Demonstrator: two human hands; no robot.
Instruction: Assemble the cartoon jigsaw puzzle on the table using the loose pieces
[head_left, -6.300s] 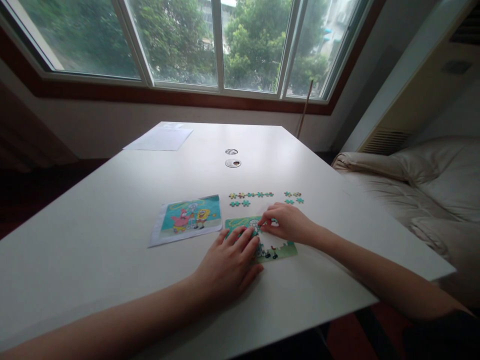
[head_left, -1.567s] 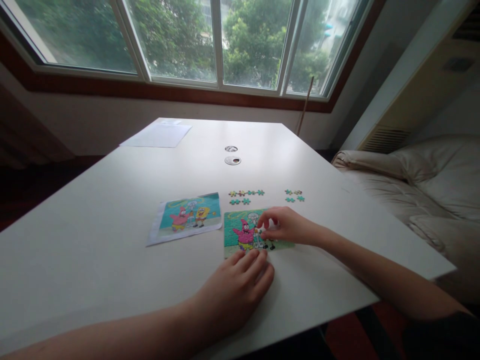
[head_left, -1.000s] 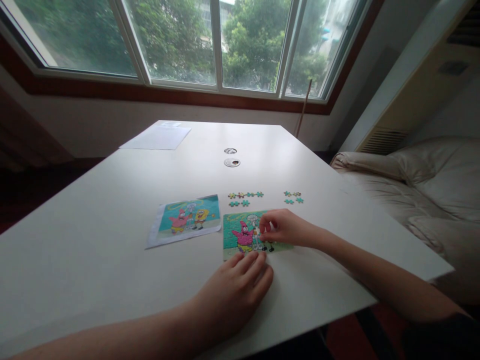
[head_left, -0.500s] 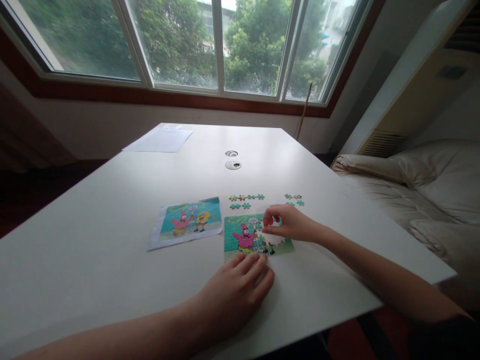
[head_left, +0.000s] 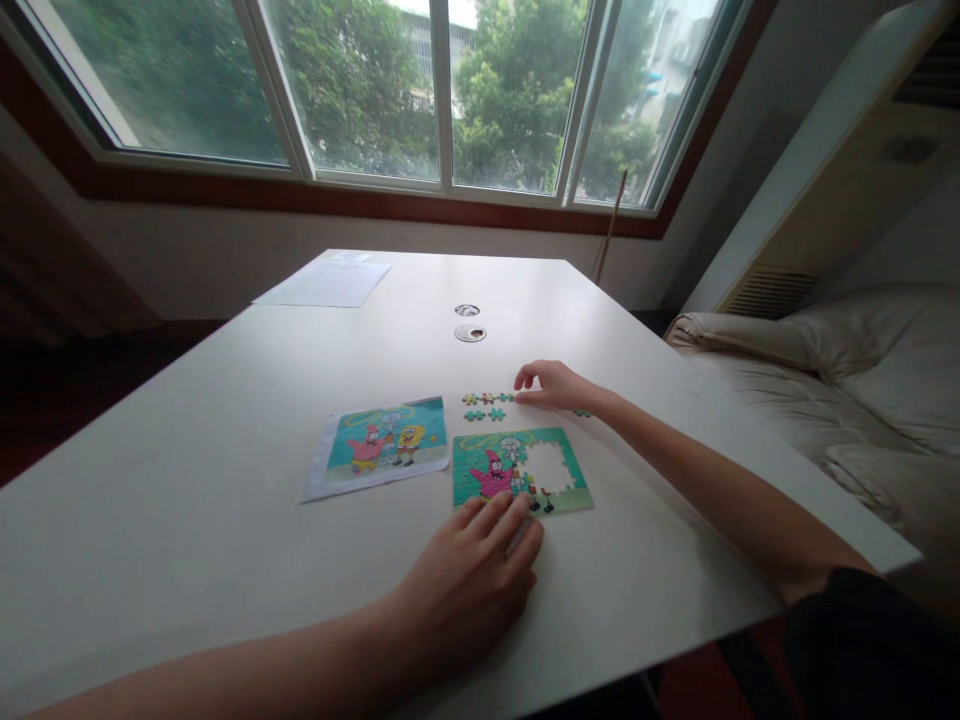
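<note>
A part-built cartoon jigsaw [head_left: 522, 470] lies on the white table [head_left: 225, 400], with a white gap on its right side. My left hand [head_left: 469, 585] rests flat, fingers stretched, its fingertips touching the jigsaw's near left edge. My right hand [head_left: 551, 385] is stretched out beyond the jigsaw, fingers bent down onto the right end of a row of loose pieces [head_left: 487, 399]; whether a piece is pinched is hidden. Two teal pieces [head_left: 484, 414] lie just below that row. A printed reference picture [head_left: 382, 447] lies left of the jigsaw.
A sheet of paper [head_left: 324, 284] lies at the table's far left. Two round cable holes [head_left: 469, 333] sit mid-table. A cream sofa [head_left: 847, 380] stands off the table's right edge. A thin stick [head_left: 609, 228] leans by the window.
My right hand has left the jigsaw and reached forward to the row of loose pieces. My left hand slid off the jigsaw to its near edge. The gap in the jigsaw now shows.
</note>
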